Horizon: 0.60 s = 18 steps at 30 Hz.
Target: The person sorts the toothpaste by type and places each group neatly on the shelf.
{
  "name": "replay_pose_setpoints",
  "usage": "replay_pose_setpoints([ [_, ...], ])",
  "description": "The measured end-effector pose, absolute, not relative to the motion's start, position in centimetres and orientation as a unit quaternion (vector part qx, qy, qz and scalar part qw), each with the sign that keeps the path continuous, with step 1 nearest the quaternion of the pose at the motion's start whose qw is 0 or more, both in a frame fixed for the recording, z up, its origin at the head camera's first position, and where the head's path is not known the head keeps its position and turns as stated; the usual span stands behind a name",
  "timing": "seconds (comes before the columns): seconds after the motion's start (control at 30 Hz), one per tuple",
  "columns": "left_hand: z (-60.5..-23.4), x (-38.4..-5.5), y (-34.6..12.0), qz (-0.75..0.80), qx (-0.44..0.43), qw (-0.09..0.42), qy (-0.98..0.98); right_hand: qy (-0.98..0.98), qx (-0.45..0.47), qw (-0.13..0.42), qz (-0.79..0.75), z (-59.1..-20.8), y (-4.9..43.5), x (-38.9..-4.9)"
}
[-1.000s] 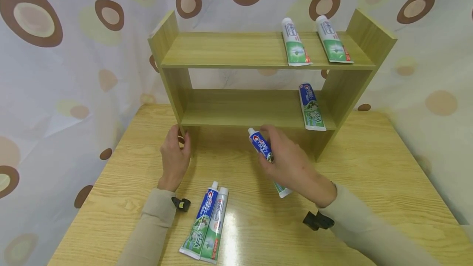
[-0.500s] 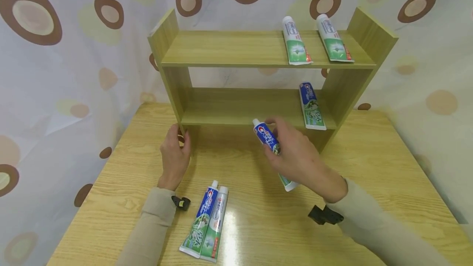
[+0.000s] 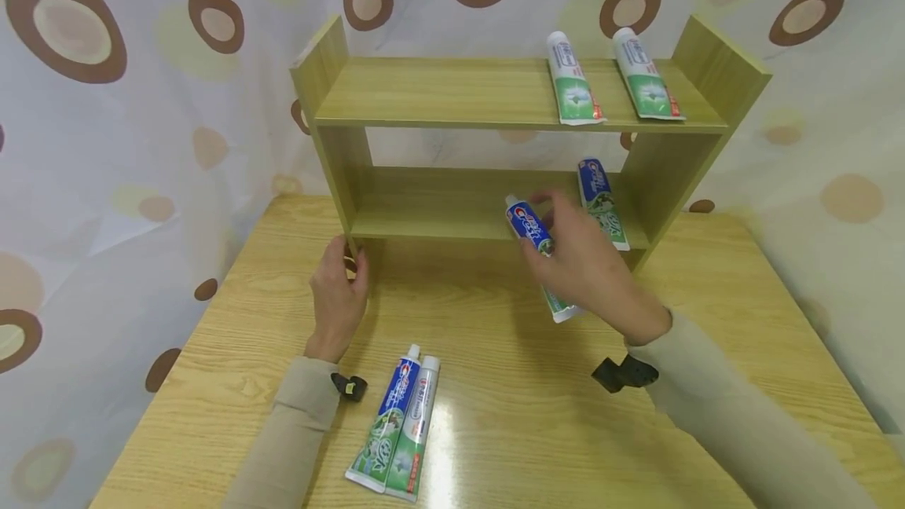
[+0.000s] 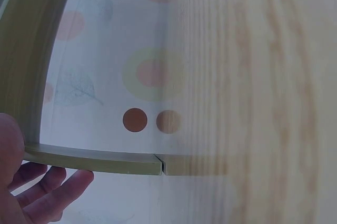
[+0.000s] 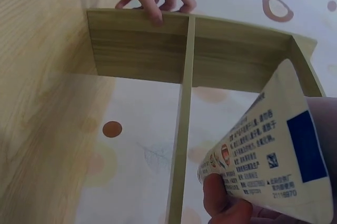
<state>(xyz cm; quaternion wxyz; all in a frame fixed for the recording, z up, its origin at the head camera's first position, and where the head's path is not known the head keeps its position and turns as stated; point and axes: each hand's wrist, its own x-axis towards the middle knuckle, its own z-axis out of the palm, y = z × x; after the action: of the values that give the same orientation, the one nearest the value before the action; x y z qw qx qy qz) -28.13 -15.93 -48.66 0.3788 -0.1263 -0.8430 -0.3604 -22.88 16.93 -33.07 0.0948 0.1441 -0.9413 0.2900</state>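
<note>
My right hand [image 3: 583, 258] grips a blue and green toothpaste tube [image 3: 530, 228] by its sides, cap end pointing up and left, in front of the middle shelf board [image 3: 438, 206]. The right wrist view shows the back of this toothpaste tube [image 5: 263, 150], with printed text and its wide crimped end close to the camera. My left hand [image 3: 338, 289] holds the lower left side panel of the wooden shelf [image 3: 332, 171]. In the left wrist view the left hand [image 4: 42, 187] has thumb and fingers on either side of that panel's edge [image 4: 95, 161].
Two white and green toothpaste tubes [image 3: 574, 89] lie on the top board's right part. Another blue and green tube [image 3: 597, 195] lies at the right of the middle board. Two more tubes [image 3: 399, 422] lie side by side on the wooden table [image 3: 509, 430], near the left forearm.
My right hand has lifted the toothpaste tube up and slightly right, from below the middle board to in front of it. The left hand keeps its hold on the side panel.
</note>
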Motion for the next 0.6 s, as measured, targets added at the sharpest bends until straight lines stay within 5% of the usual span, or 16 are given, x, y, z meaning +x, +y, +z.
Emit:
replay_pose_setpoints([
  [0.6,-48.8,-28.1,-15.8,-0.362,-0.121,0.376,-0.844,-0.940,0.129,0.122,0.290,-32.0,17.2,-26.6],
])
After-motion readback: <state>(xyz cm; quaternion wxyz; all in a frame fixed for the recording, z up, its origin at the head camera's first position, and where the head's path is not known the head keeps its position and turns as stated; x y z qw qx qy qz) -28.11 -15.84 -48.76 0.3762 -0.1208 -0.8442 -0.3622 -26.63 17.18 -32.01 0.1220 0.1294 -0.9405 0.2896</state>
